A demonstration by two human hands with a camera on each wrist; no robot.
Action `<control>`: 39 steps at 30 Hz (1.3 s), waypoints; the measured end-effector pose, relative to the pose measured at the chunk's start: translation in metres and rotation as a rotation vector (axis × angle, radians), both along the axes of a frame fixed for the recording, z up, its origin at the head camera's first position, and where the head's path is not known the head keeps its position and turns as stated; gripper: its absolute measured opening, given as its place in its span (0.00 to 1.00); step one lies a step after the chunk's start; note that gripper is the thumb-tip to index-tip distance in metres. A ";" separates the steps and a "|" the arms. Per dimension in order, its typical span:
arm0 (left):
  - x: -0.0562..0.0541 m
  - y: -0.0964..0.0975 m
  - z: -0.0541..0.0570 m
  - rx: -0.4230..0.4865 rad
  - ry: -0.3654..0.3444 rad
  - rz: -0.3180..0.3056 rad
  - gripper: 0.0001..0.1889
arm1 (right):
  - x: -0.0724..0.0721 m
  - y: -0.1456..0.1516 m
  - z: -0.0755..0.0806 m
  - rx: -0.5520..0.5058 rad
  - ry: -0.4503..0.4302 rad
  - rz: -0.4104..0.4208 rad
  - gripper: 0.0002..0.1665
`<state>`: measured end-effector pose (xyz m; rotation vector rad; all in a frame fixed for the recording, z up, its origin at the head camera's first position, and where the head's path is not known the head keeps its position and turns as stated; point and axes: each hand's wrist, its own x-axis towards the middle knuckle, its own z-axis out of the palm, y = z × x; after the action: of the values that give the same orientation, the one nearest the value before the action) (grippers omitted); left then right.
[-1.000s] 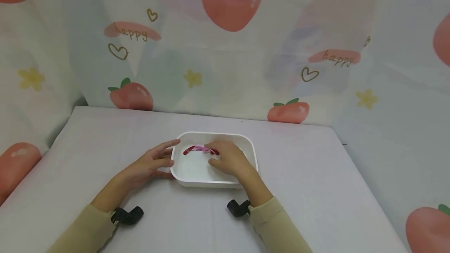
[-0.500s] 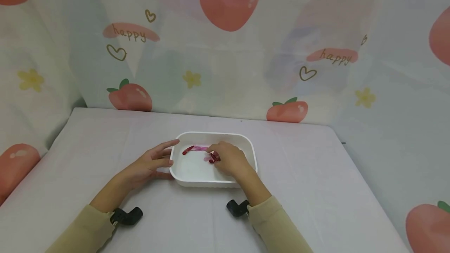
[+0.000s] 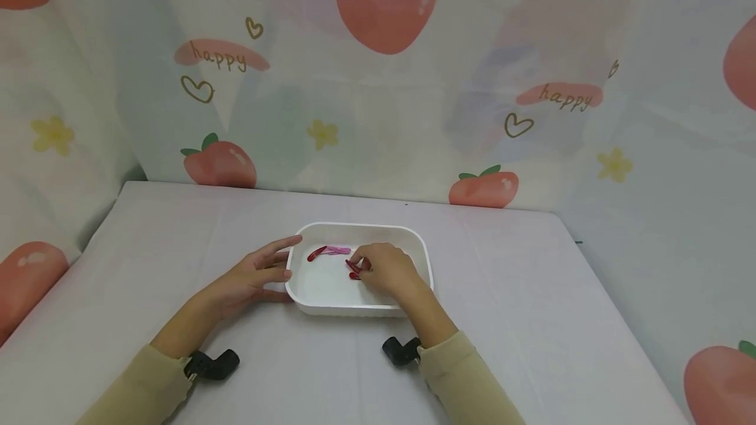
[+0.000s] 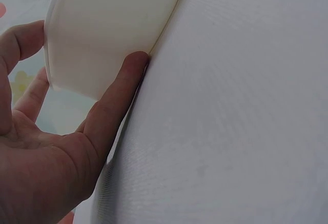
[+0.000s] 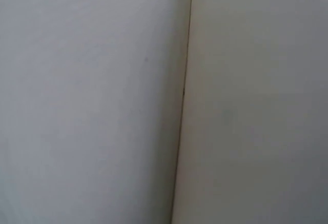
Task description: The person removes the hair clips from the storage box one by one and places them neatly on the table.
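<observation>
A white rectangular tray (image 3: pixel 331 311) stands on the table with small hair clips inside. My left hand (image 3: pixel 245 281) rests its extended fingertips against the tray's left end; the left wrist view shows fingers (image 4: pixel 120 88) touching the outer wall. Inside the tray, my right hand (image 3: pixel 386 271) pinches a dark red hair clip (image 3: pixel 352 265) between thumb and forefinger. Just below that lies another red clip (image 3: pixel 354 276), partly covered by the hand. Toward the back left sit one red clip (image 3: pixel 315 254) and several pink-purple clips (image 3: pixel 338 250) side by side. The right wrist view shows no fingers.
A white cloth covers the table (image 3: pixel 248 359). Behind it hangs a printed curtain (image 3: pixel 378 136) with fruit and flower pictures. Each sleeve cuff carries a black wrist device, a left one (image 3: pixel 214 364) and a right one (image 3: pixel 401 351).
My right hand has drawn red clips away from the pink-purple ones, toward the tray's middle, and its fingers have closed in on one. The left hand keeps its place.
</observation>
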<state>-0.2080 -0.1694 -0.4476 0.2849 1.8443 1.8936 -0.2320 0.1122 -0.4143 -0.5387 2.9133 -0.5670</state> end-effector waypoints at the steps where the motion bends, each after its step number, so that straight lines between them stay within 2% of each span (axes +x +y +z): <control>1: 0.000 0.000 0.000 -0.002 0.001 0.000 0.35 | 0.000 0.000 0.001 -0.005 -0.005 -0.004 0.13; 9: 0.001 0.000 0.000 -0.001 -0.002 0.002 0.35 | 0.000 0.004 0.004 -0.060 0.019 0.006 0.11; 17: 0.000 0.001 0.000 0.004 0.001 -0.002 0.35 | -0.004 0.013 0.006 -0.184 0.007 0.007 0.11; 23: 0.000 0.000 0.000 -0.002 0.002 0.000 0.35 | -0.006 0.020 0.011 -0.330 -0.049 -0.037 0.11; 32: 0.000 0.000 -0.002 0.010 0.011 -0.009 0.34 | -0.010 0.035 0.020 -0.475 -0.132 -0.088 0.04; 39: 0.001 0.000 -0.002 0.018 0.019 -0.018 0.35 | -0.013 0.048 0.026 -0.599 -0.068 -0.142 0.04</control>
<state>-0.2072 -0.1698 -0.4500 0.3259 1.8318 1.9027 -0.2445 0.1601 -0.3885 -0.3541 2.6976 -1.4625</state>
